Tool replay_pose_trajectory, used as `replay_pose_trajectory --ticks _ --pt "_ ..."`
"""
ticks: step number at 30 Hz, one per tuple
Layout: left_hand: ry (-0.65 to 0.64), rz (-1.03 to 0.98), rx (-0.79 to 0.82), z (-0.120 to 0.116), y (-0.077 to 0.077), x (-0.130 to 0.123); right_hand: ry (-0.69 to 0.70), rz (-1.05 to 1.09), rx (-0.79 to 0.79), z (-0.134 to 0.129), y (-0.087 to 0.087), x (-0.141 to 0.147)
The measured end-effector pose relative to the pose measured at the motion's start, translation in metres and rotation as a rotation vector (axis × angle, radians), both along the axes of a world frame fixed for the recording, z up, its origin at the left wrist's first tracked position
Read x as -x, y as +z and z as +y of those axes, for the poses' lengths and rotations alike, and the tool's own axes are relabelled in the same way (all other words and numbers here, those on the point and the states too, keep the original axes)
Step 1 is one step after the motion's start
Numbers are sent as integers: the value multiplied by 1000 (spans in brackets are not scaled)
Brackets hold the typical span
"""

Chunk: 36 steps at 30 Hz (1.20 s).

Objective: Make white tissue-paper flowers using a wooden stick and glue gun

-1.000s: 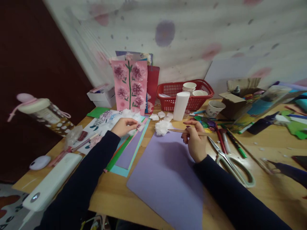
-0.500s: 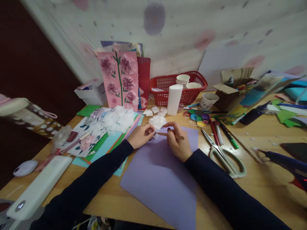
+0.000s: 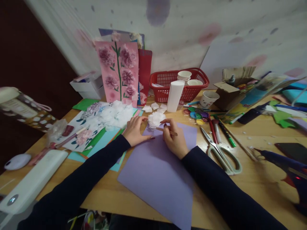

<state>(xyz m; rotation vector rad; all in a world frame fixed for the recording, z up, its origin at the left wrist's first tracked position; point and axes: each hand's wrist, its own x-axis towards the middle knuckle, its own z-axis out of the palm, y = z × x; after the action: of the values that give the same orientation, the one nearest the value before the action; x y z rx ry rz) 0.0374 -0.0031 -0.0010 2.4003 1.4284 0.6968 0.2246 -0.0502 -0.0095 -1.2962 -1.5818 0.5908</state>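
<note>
A white paper flower (image 3: 156, 119) with ruffled petals sits at the far edge of a purple sheet (image 3: 158, 179). My left hand (image 3: 135, 131) is open beside it, thumb spread away from the fingers and fingertips close to the petals. I cannot tell whether they touch. My right hand (image 3: 176, 142) pinches a flat wooden craft stick (image 3: 173, 133), whose far end points left at the flower's lower edge. Small white paper squares (image 3: 154, 105) lie just behind the flower.
A white upright container (image 3: 176, 95) and a red basket (image 3: 163, 94) with cups stand behind. Scissors (image 3: 219, 153), markers and paint pots (image 3: 199, 116) lie right, with a glue gun (image 3: 280, 163) farther out. White tissue (image 3: 117, 115) covers papers at left; a pink flower picture (image 3: 118, 70) leans behind.
My left hand has opened from a pinch at the flower, its thumb now spread toward me. My right hand keeps the stick near the flower. The view has shifted slightly.
</note>
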Motion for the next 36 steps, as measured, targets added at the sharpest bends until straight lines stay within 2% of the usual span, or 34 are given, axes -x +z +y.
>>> replay_pose_trajectory --ticks 2,6,14,19,26,30,33,36 --pt "21 59 60 -1 -1 1 3 -24 1 1 -1 0" --pt "-42 82 168 0 0 1 7 -64 0 2 -2 1" --pt "-70 68 229 4 -2 1 37 -134 -22 7 1 7" --pt "-59 76 233 4 0 2 14 -38 9 9 -1 8" --pt "-59 64 197 2 -2 -1 -101 251 -22 2 2 2" --pt "-36 3 102 7 15 9 -116 324 -46 -2 4 -3" --pt "43 -139 -4 17 38 35 -114 399 -54 0 2 -5" --pt "174 -191 -10 28 55 67 -134 475 -49 2 1 -4"
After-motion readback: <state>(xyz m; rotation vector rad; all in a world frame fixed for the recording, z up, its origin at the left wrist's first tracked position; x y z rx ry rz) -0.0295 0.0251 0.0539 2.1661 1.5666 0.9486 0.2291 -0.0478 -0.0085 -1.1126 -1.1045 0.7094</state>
